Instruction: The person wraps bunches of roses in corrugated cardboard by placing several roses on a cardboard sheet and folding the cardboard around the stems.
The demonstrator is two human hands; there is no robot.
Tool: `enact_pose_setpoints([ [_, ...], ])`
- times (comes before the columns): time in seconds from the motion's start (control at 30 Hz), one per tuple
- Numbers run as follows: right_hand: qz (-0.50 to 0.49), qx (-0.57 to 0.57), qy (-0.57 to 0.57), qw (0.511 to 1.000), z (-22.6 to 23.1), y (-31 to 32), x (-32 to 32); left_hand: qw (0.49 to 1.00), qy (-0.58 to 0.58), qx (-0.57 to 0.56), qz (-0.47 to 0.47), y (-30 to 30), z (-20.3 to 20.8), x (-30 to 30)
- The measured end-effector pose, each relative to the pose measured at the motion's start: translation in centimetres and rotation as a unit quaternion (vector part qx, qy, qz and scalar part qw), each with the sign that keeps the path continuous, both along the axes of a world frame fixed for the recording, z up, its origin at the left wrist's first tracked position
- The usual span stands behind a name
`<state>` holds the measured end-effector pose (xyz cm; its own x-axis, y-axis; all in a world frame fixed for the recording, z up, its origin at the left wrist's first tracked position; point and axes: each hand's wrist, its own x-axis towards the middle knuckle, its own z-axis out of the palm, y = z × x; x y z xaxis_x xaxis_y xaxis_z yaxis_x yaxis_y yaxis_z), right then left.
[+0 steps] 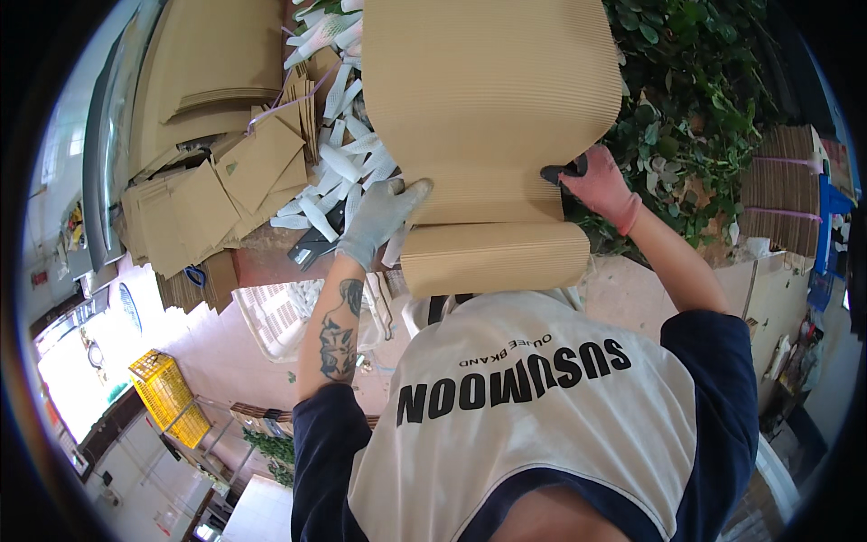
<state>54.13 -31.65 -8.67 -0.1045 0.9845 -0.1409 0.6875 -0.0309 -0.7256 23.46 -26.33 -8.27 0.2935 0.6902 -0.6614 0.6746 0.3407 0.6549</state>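
A long sheet of corrugated cardboard (pixel 492 99) stretches in front of me, its near end folded or rolled over close to my shirt. My left hand (pixel 377 215), in a light grey glove, grips the sheet's left edge with the thumb on top; its other fingers are partly hidden. On the opposite edge, my right hand (pixel 603 188) wears a pink glove with dark fingertips and pinches the cardboard. White foam net sleeves (pixel 341 163) lie heaped beside my left hand. Green leafy stems (pixel 673 117) are piled just past my right hand.
Flat cardboard pieces (pixel 212 203) are stacked loosely at the left, with blue-handled scissors (pixel 194 275) near them. A bundle of tied cardboard (pixel 781 185) stands at the far right. Below left are a white plastic basket (pixel 262 316) and a yellow crate (pixel 169 397).
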Motion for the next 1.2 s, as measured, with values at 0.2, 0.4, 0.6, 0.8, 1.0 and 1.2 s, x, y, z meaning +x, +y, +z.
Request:
enact_pose_setpoints([
  [0.2,0.031,0.027,-0.182,0.982,0.2,-0.5,1.9,0.993,-0.072,-0.077,-0.048,0.3,-6.4,-1.2],
  [0.4,0.349,-0.052,-0.015,0.936,11.8,1.1,-4.2,0.991,-0.102,-0.085,-0.032,-0.2,-6.2,-1.4],
  [0.6,0.542,0.096,-0.159,0.819,0.0,4.2,-6.1,0.991,-0.052,-0.062,-0.103,-0.1,-4.5,-1.8],
  [0.8,0.607,-0.030,-0.310,0.731,-4.4,5.3,-7.4,0.955,0.069,0.266,-0.111,-0.4,2.1,-1.5],
  [1.0,0.541,0.053,-0.094,0.834,-8.8,5.0,-6.2,0.710,0.034,0.647,-0.278,2.0,8.0,4.5],
  [1.2,0.517,0.426,-0.351,0.654,-10.4,4.7,-6.1,0.732,-0.070,0.672,-0.083,5.8,7.5,1.0],
])
